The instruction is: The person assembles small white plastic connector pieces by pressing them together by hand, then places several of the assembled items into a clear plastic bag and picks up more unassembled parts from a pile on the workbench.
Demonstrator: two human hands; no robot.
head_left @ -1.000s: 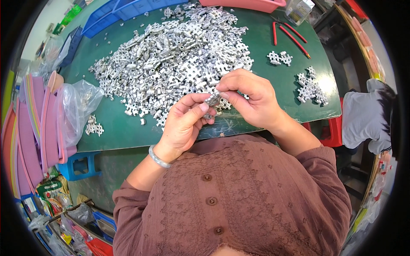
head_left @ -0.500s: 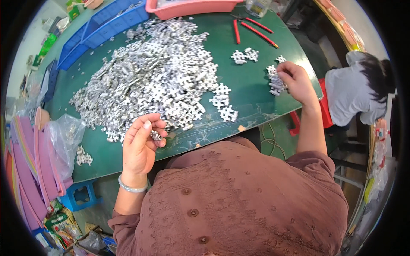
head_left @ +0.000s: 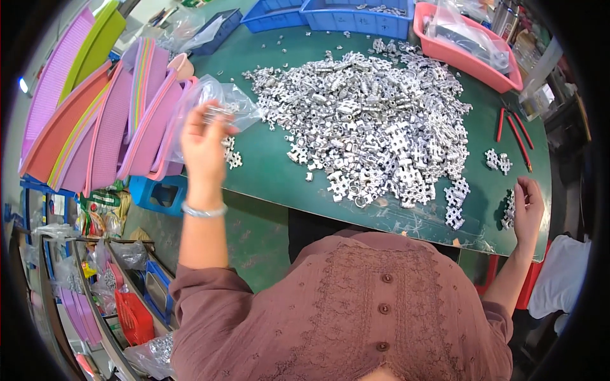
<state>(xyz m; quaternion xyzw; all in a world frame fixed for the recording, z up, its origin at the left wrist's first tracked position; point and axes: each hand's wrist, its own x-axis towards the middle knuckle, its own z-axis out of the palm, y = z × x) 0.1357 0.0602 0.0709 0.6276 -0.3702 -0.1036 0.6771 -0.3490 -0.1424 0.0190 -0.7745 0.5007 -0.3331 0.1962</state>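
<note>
Over a clear plastic bag (head_left: 238,105) at the table's left, my left hand (head_left: 206,149) is raised, its fingers smeared by motion. A silvery gleam shows at its fingertips, too blurred to name. My right hand (head_left: 531,206) rests at the table's right edge with its fingers curled. It is beside a small stack of silver cross-shaped metal pieces (head_left: 508,211), and its fingertips hide what they may pinch. Between my hands spreads a big heap of small silver metal parts (head_left: 375,120). A small cluster of metal parts (head_left: 232,155) lies beside my left wrist.
Blue bins (head_left: 359,24) and a pink tray (head_left: 470,66) line the far side. Red-handled pliers (head_left: 518,133) lie at the right, near a pair of metal pieces (head_left: 498,161). Purple curved trays (head_left: 105,136) stand at the left. Another person's pale sleeve (head_left: 562,276) shows at the right.
My view has turned left. My left hand has moved left from the heap's near edge, where it held a small metal part, to over the plastic bag. My right hand remains by the small stack.
</note>
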